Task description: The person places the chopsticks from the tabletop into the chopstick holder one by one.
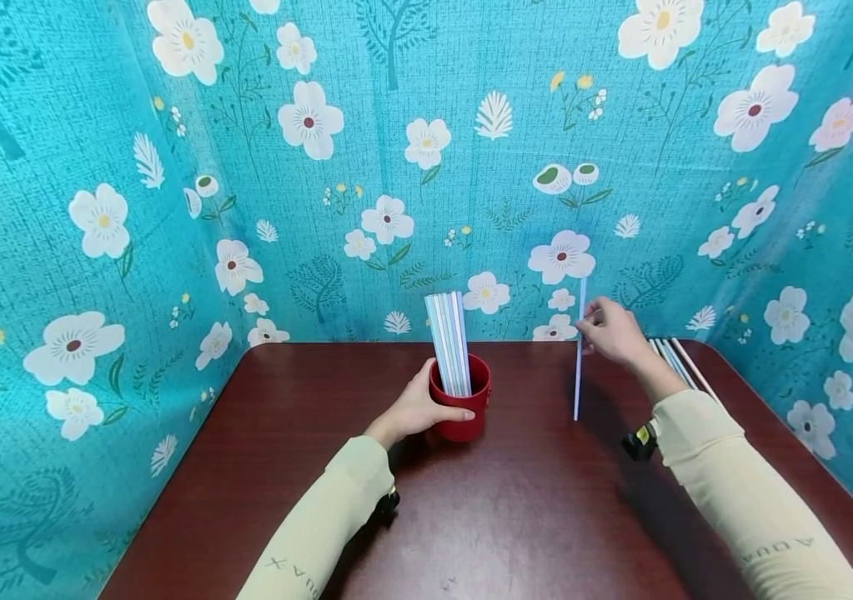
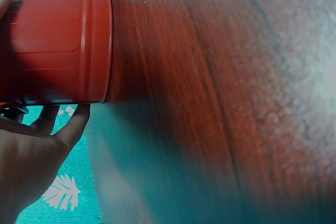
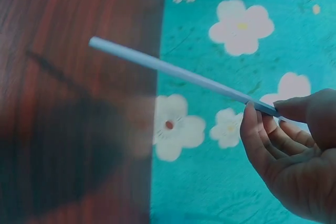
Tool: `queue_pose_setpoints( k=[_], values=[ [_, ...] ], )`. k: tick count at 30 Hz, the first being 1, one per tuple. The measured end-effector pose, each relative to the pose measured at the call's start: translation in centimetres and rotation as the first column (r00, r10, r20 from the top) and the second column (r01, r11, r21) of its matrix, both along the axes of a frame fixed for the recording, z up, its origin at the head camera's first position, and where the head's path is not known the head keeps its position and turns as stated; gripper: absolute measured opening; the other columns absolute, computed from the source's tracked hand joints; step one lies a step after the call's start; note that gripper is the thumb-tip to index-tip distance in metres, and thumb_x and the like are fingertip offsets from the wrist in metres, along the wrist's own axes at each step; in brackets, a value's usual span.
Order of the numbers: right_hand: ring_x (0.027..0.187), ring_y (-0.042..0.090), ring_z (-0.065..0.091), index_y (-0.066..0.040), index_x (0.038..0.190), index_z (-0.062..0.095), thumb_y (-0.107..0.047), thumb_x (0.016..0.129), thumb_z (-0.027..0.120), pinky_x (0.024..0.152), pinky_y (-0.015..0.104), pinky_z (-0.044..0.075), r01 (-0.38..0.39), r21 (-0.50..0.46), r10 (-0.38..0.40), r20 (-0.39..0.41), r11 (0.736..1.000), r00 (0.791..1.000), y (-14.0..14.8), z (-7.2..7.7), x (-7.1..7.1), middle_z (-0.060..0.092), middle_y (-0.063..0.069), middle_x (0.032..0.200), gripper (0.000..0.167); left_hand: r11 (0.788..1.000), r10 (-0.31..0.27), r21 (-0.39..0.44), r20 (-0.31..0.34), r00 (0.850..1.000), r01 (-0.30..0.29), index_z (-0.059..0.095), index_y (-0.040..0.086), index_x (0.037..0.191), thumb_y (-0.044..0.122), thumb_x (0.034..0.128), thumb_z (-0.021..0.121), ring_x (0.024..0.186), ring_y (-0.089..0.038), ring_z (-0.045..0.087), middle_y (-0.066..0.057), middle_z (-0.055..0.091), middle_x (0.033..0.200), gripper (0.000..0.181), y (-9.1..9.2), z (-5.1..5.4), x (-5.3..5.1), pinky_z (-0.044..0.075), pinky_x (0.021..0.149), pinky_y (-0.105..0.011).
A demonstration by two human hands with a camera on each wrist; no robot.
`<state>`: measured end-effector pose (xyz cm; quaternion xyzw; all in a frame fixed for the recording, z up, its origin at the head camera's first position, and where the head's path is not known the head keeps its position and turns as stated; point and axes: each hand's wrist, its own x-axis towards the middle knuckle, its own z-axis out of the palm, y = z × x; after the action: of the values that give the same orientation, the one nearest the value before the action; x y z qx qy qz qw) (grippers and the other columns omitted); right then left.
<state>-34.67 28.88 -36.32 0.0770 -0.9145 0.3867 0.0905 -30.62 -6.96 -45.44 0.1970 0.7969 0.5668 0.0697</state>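
Note:
A small red bucket (image 1: 460,430) stands on the table, and my left hand (image 1: 420,407) grips its side with the thumb across the front. In the left wrist view the bucket (image 2: 58,40) shows side handles, with fingers spread along its wall. A bundle of pale blue and white sticks (image 1: 450,342) leans inside the bucket, tops tilted left. To the right, my right hand (image 1: 612,332) pinches one thin pale blue stick (image 1: 578,375) near its upper part. The stick hangs almost upright, apart from the bucket. In the right wrist view thumb and fingertips hold this stick (image 3: 173,71).
Several more sticks (image 1: 684,364) lie at the table's back right corner, partly hidden by my right forearm. The dark red-brown table (image 1: 501,517) meets a turquoise flowered cloth (image 1: 366,158) at its back and sides.

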Motion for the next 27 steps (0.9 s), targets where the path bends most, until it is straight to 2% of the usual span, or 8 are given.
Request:
queue_pose_setpoints(
  k=[3, 6, 9, 12, 15, 18, 23, 27],
  values=[
    [0.06, 0.023, 0.071, 0.009, 0.119, 0.046, -0.013, 0.105, 0.055, 0.058, 0.035, 0.061, -0.012, -0.029, 0.012, -0.014, 1.0, 1.0, -0.9, 1.0, 0.5, 0.066, 0.03, 0.1, 0.028, 1.0, -0.001, 0.008, 0.012, 1.0, 0.001, 0.038, 0.026, 0.148, 0.025, 0.0762, 0.092, 0.129, -0.023, 0.05, 0.002, 0.054, 0.142, 0.09, 0.1, 0.3, 0.3, 0.057, 0.092, -0.047],
    [0.062, 0.021, 0.071, 0.009, 0.124, 0.044, -0.016, 0.106, 0.053, 0.059, 0.034, 0.06, -0.033, -0.039, 0.032, -0.032, 0.999, 0.999, -1.9, 2.1, 1.0, 0.064, 0.03, 0.104, 0.031, 1.0, 0.0, 0.014, 0.032, 1.0, -0.001, 0.038, 0.021, 0.148, 0.019, 0.0775, 0.09, 0.128, -0.025, 0.05, -0.001, 0.054, 0.142, 0.088, 0.2, 1.6, 1.1, 0.057, 0.093, -0.048],
    [0.067, 0.026, 0.072, 0.007, 0.125, 0.043, -0.019, 0.107, 0.052, 0.062, 0.036, 0.06, -0.051, -0.043, 0.048, -0.059, 0.998, 0.997, -2.8, 3.1, 1.5, 0.065, 0.029, 0.107, 0.033, 1.0, 0.001, 0.013, 0.045, 0.999, -0.001, 0.038, 0.017, 0.148, 0.016, 0.078, 0.089, 0.128, -0.026, 0.05, -0.003, 0.054, 0.141, 0.087, 0.2, 2.7, 1.8, 0.057, 0.093, -0.048],
    [0.074, 0.034, 0.073, 0.005, 0.122, 0.044, -0.019, 0.107, 0.052, 0.064, 0.038, 0.062, -0.068, -0.082, 0.061, -0.093, 0.994, 0.994, -3.7, 3.6, 1.6, 0.066, 0.03, 0.108, 0.03, 1.0, 0.0, 0.015, 0.046, 0.999, -0.001, 0.038, 0.018, 0.148, 0.016, 0.0779, 0.09, 0.128, -0.026, 0.05, -0.003, 0.055, 0.141, 0.087, 0.1, 2.8, 1.9, 0.057, 0.094, -0.048],
    [0.073, 0.032, 0.073, 0.005, 0.121, 0.044, -0.017, 0.107, 0.054, 0.064, 0.037, 0.062, -0.082, -0.15, 0.063, -0.125, 0.985, 0.99, -4.6, 4.1, 1.7, 0.065, 0.03, 0.107, 0.027, 1.0, 0.001, 0.016, 0.043, 0.999, -0.002, 0.038, 0.018, 0.148, 0.016, 0.0781, 0.089, 0.128, -0.026, 0.05, -0.003, 0.054, 0.142, 0.087, 0.1, 2.8, 1.9, 0.057, 0.094, -0.048],
    [0.072, 0.028, 0.073, 0.004, 0.121, 0.042, -0.015, 0.106, 0.054, 0.063, 0.034, 0.062, -0.103, -0.248, 0.068, -0.148, 0.963, 0.987, -5.6, 4.7, 2.0, 0.062, 0.029, 0.102, 0.027, 1.0, 0.001, 0.014, 0.044, 0.999, -0.001, 0.038, 0.018, 0.148, 0.016, 0.0782, 0.089, 0.129, -0.027, 0.05, -0.004, 0.054, 0.142, 0.086, 0.1, 2.8, 2.0, 0.057, 0.093, -0.048],
    [0.075, 0.024, 0.072, -0.003, 0.117, 0.041, -0.015, 0.106, 0.055, 0.066, 0.035, 0.063, -0.135, -0.397, 0.054, -0.209, 0.908, 0.977, -7.2, 5.6, 2.7, 0.061, 0.023, 0.098, 0.022, 1.0, 0.001, 0.011, 0.043, 0.999, -0.002, 0.038, 0.017, 0.148, 0.016, 0.0786, 0.089, 0.129, -0.027, 0.05, -0.004, 0.054, 0.142, 0.086, 0.1, 3.0, 2.2, 0.057, 0.093, -0.048],
    [0.074, 0.023, 0.072, -0.002, 0.115, 0.041, -0.016, 0.106, 0.056, 0.066, 0.033, 0.062, -0.154, -0.444, 0.04, -0.256, 0.883, 0.966, -8.5, 6.0, 2.8, 0.064, 0.02, 0.097, 0.023, 1.0, 0.002, 0.013, 0.042, 0.999, -0.003, 0.038, 0.017, 0.148, 0.015, 0.0788, 0.089, 0.129, -0.027, 0.05, -0.005, 0.054, 0.142, 0.085, 0.1, 3.0, 2.1, 0.057, 0.094, -0.049]
  ],
)
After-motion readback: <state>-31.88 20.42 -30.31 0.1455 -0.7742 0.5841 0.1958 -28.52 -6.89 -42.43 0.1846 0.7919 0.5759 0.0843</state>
